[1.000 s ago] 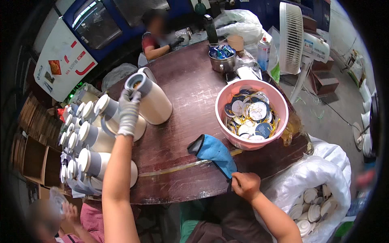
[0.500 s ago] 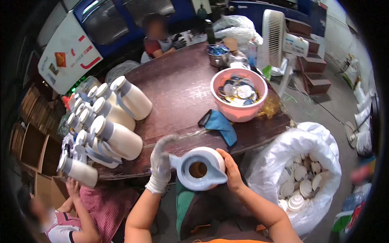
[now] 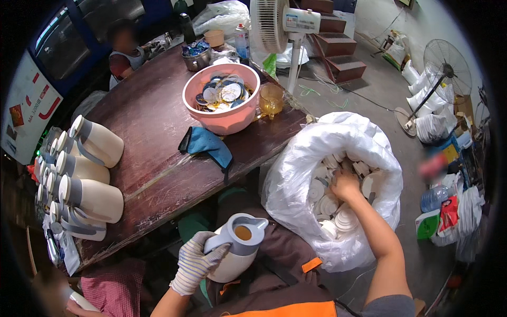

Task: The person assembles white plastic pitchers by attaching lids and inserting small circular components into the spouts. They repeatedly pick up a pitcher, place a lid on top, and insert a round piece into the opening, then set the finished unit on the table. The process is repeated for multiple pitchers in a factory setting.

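The gloved left hand (image 3: 199, 261) closes its fingers around the handle (image 3: 215, 242) of an open jug (image 3: 245, 249), before the worktop's (image 3: 153, 137) near edge, the right hand (image 3: 346, 186) reaches among white lids (image 3: 346, 220), fingertips hidden, so its grip I cannot tell, and the fan (image 3: 268, 24) bears a small label (image 3: 299, 21).

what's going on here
A person's gloved left-hand grip holds an open-topped cream-and-grey pitcher. The bare right-hand grip is down among white lids in a plastic sack beside the table. Lidded pitchers crowd the table's left side; a pink basin of round tags sits farther right.
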A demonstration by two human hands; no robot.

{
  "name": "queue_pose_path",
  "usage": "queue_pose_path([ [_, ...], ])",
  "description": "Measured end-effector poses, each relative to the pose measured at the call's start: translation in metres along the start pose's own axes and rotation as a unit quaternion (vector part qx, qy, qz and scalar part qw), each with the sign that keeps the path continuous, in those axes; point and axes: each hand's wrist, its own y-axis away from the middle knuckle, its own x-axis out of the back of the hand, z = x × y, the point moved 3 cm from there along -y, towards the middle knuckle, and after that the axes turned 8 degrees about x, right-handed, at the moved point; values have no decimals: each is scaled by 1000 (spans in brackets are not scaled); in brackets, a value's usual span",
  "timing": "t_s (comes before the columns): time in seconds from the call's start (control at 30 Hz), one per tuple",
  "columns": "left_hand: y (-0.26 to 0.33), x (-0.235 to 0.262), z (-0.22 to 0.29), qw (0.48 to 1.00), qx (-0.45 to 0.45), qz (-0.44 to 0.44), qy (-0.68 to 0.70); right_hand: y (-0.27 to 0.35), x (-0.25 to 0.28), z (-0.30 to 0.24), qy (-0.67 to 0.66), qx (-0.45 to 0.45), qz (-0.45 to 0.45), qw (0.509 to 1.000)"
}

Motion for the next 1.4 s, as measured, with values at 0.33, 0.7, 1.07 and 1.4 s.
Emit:
queue_pose_path([
  [0.33,-8,-3,-9,999,20,-43,5,-31,-104,-49,9,20,-22,1000],
  [0.7,0,7,-20,998,4,-47,44,67,68,-79,-498,76,195,842],
  [1.07,10,17,-46,995,-3,-38,94,35,-51,-225,-343,344,51,873],
  [1.4,22,28,-63,984,-17,-64,166,14,-37,-276,-103,477,108,866],
])
